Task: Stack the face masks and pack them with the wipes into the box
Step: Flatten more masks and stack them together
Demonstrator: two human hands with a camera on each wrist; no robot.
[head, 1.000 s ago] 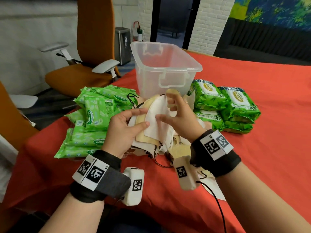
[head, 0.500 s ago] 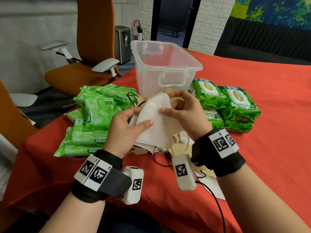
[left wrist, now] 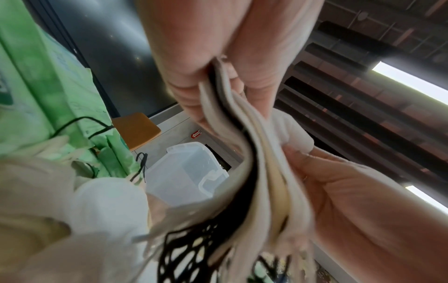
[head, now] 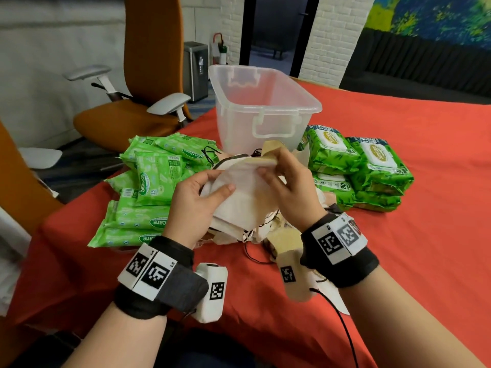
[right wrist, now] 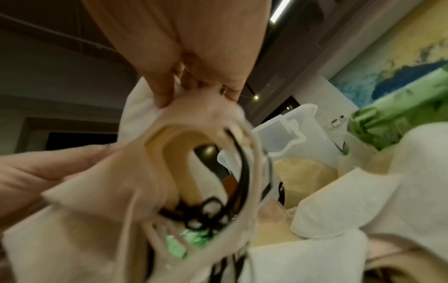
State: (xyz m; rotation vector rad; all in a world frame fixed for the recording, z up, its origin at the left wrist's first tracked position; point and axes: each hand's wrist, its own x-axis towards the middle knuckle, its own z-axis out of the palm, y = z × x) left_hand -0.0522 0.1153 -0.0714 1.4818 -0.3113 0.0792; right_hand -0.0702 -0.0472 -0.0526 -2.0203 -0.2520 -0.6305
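Observation:
Both hands hold a stack of folded white and beige face masks [head: 244, 197] above the red table, in front of the clear plastic box [head: 263, 107]. My left hand [head: 202, 197] grips the stack's left edge, thumb on top. My right hand [head: 281, 176] pinches its upper right corner. The left wrist view shows the layered stack of masks [left wrist: 261, 172] edge-on between fingers. In the right wrist view the held masks [right wrist: 169, 172] bulge apart, black ear loops hanging inside. More loose masks [head: 239, 235] lie under the hands. Light green wipes packs [head: 148, 192] lie left, dark green wipes packs [head: 356, 171] right.
The box [left wrist: 184, 168] stands without a lid, nothing visible inside. An orange office chair [head: 132, 96] stands beyond the table's left corner. Bare red tablecloth [head: 425, 235] spreads to the right and near me. A white mask lies by my right forearm [head: 332, 296].
The right hand laid the white mask flat onto the stack in the left hand and now pinches the stack's top corner. Both hands shifted slightly forward.

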